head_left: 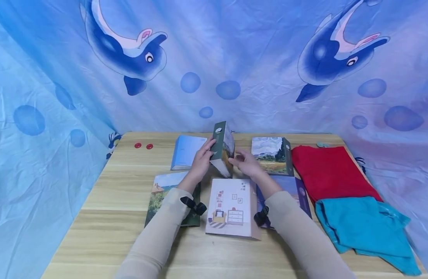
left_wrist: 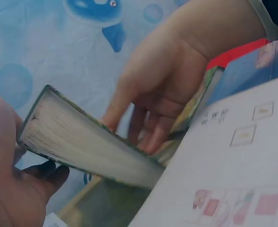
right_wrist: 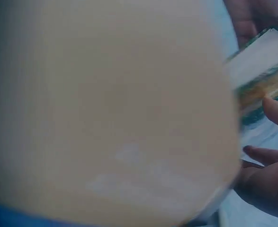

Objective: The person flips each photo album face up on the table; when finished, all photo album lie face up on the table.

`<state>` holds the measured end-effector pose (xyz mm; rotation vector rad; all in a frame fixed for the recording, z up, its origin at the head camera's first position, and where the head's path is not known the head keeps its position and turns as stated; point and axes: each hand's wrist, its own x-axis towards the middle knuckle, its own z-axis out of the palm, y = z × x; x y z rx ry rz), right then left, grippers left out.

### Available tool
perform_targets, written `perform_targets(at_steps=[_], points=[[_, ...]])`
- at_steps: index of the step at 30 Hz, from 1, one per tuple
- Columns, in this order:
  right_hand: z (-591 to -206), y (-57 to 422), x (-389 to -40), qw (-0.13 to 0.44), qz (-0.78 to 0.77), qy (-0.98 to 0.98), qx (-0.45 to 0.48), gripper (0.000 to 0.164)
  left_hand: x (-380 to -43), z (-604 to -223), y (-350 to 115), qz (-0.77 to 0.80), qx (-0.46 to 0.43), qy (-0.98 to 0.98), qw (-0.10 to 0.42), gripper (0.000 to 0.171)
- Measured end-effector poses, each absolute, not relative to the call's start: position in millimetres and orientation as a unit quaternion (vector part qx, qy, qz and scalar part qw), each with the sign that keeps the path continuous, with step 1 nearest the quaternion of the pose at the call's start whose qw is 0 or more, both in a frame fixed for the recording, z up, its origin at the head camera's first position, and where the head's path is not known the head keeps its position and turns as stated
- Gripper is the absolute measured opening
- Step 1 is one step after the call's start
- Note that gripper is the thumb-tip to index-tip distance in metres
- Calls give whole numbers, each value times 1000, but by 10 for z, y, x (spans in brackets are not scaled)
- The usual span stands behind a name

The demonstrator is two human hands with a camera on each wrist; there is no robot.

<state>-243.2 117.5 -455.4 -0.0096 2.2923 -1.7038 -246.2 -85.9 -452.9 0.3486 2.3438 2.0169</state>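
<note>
The left hand (head_left: 201, 157) has its fingers gripping a thick, picture-covered book (head_left: 219, 141) with a green spine, up above the worktop (head_left: 106, 193), and the right hand (head_left: 248, 163) touches it with loose fingers.

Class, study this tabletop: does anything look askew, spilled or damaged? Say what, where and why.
The rumpled turquoise cloth at the near right of the pale wooden table looks askew: one corner juts out, seemingly past the table's edge. I see no spill or damage.
</note>
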Motion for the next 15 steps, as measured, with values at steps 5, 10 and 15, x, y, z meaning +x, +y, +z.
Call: perform_targets(at_steps=[5,10,15], points=[[-4661,1213,-2427,151,-588,794,16,74,-2453,-4613,-845,657,75,749,42,54],[-4630,1302,-2384,143,-636,758,12,82,-2436,-4642,-797,646,41,758,86,67],[-4616,1364,-2328,143,-611,779,5,86,-2447,-4701,-752,589,15,798,128,76]])
